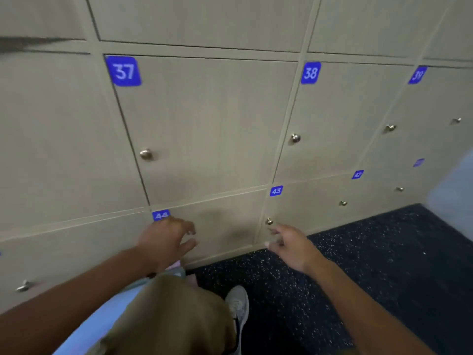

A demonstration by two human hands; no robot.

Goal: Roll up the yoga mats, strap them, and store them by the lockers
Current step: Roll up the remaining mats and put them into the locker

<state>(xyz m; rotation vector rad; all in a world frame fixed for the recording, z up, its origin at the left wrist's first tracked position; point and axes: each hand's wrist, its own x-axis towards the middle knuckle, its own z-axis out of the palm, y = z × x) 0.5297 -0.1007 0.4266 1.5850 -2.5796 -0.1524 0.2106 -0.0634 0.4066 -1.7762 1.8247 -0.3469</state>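
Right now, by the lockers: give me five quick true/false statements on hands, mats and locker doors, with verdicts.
1. Both hands hold nothing. True: the left hand and right hand reach forward with loose fingers.
2. Locker 37 stands open. False: the door of locker 37 is closed, its knob showing.
3. The floor is light wood. False: the floor is dark with pale speckles.
4. A light blue mat lies against the locker base under the left arm. True, though the leg hides part of it.
5. The left hand is up by label 38. False: it is just below label 44.
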